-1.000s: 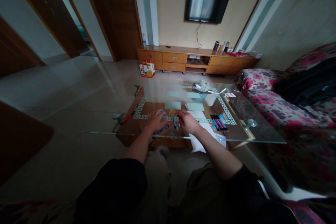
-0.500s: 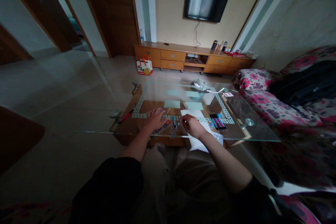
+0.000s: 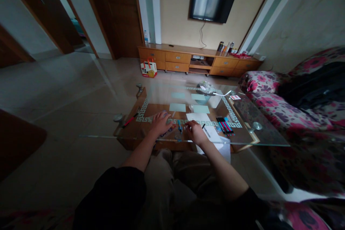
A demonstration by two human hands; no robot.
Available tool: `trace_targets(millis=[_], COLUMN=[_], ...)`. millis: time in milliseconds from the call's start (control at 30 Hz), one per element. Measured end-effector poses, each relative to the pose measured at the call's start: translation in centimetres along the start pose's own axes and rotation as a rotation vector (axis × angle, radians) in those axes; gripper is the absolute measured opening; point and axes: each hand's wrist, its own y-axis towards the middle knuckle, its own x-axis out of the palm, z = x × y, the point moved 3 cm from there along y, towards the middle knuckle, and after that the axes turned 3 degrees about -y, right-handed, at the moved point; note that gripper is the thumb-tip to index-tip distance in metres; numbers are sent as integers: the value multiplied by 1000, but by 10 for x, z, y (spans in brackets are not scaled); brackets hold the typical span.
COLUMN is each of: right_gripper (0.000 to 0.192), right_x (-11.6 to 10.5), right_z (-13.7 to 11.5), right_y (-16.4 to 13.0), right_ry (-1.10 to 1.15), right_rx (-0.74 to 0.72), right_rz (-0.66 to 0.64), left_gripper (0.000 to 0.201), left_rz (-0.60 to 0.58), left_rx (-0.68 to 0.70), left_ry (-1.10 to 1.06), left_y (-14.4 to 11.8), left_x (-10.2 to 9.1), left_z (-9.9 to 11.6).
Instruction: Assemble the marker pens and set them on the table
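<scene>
I sit at a glass coffee table (image 3: 264, 138). My left hand (image 3: 160, 123) rests flat, fingers spread, on small colourful items near the table's front edge. My right hand (image 3: 196, 131) is curled over the table just right of a blue pen (image 3: 179, 126); a thin dark pen tip sticks out beside it, so it seems to hold a pen. White paper (image 3: 201, 117) lies under and beyond the right hand. A row of several coloured markers (image 3: 224, 125) lies further right.
Pale green cards (image 3: 177, 107) and a basket with crumpled paper (image 3: 205, 88) sit further back on the table. A red pen (image 3: 128, 120) lies at the left corner. A floral sofa (image 3: 293, 107) is on the right; a wooden TV cabinet (image 3: 199, 61) stands against the far wall.
My right hand has drawn back slightly toward me along the white paper. The left hand stays on the small items. The camera view shifted a little.
</scene>
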Motion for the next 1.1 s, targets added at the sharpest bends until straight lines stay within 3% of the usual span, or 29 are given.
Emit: trace_targets(millis=[133,233,367,533,700,867,1100], right_gripper=[25,27,27,28,27,26,27], right_x=[10,14,16,16,17,24,26], right_z=[3,5,8,8,4,8,12], right_y=[1,3,3,-1,-1,2,2], right_ry=[-23,-27,-11,12,-20,-54,-30], right_rx=[64,78,106,87,64,55,52], right_rz=[33,67,78,60,24,0,20], left_gripper=[44,33,13,8,8,3,14], left_rz=[80,166,195,215,246,313,239], left_rx=[1,-34,-71,-99,-123,-116,-99], left_ry=[-70,-186,-393,-486,-486,-420,-325], left_y=[-2,-4,-6,-11,-11,-7,-6], left_x=[2,6,13,22,32,30,30], left_z=[1,7,26,55,67,63,62])
